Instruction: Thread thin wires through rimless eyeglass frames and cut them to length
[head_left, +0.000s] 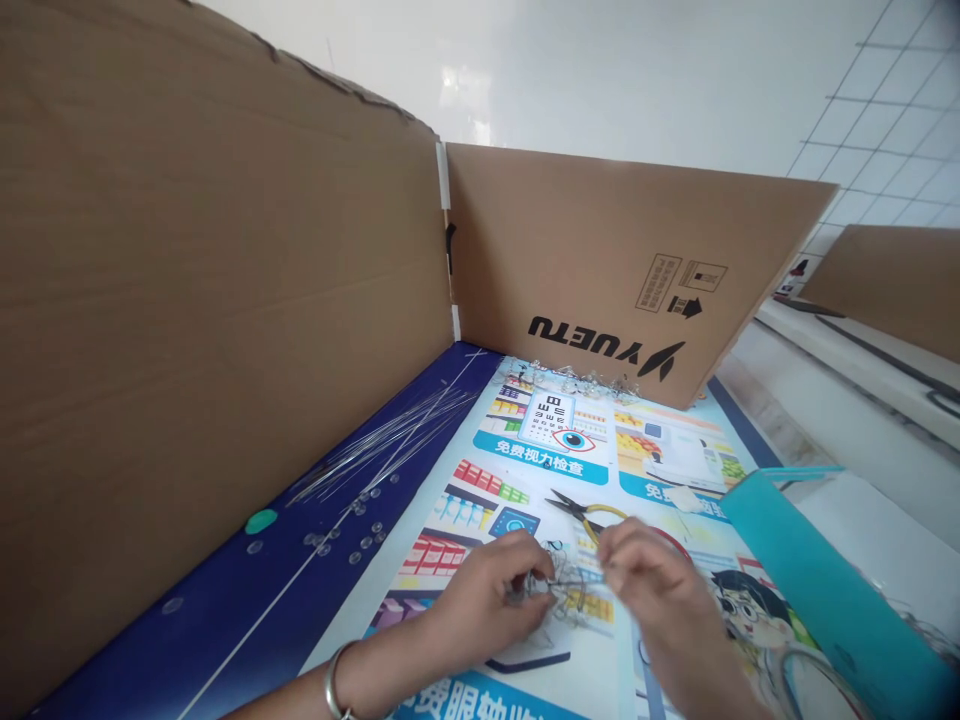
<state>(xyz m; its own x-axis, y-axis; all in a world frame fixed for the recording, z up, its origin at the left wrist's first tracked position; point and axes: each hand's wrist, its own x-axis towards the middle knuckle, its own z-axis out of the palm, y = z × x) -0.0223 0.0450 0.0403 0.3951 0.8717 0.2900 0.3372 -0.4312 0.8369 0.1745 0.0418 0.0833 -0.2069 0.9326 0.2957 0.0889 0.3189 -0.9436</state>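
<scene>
My left hand [506, 590] is closed in a pinch on a loose tangle of thin wire [559, 610]. A thin, straight, shiny piece stretches from it toward my right hand [652, 590], which is slightly blurred, its fingertips pinched at that piece's end. Just beyond the hands lie pliers [581, 512] with dark jaws, one yellow handle and one red; the right hand partly hides them. A silver bangle [335, 683] circles my left wrist.
Cardboard walls [600, 260] stand at the left and back. Straight wires [397, 430], small clear discs [360, 530] and a green piece [261, 521] lie on the blue strip. Wire bits [577, 383] line the back wall. A teal-edged box [817, 570] stands right.
</scene>
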